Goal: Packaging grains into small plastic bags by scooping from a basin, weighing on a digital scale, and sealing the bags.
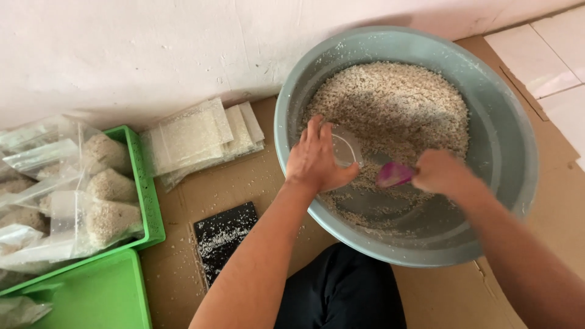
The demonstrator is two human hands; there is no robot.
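Over the grey basin of pale crumbly grain, the left hand has its fingers curled around a clear plastic bag, holding its mouth up, while the right hand is closed around a pink scoop just beside the bag. On the cardboard floor, a stack of empty clear bags lies by the white wall. Left of it, a green crate holds filled bags. A black tile, dusted with grain, lies near the left forearm.
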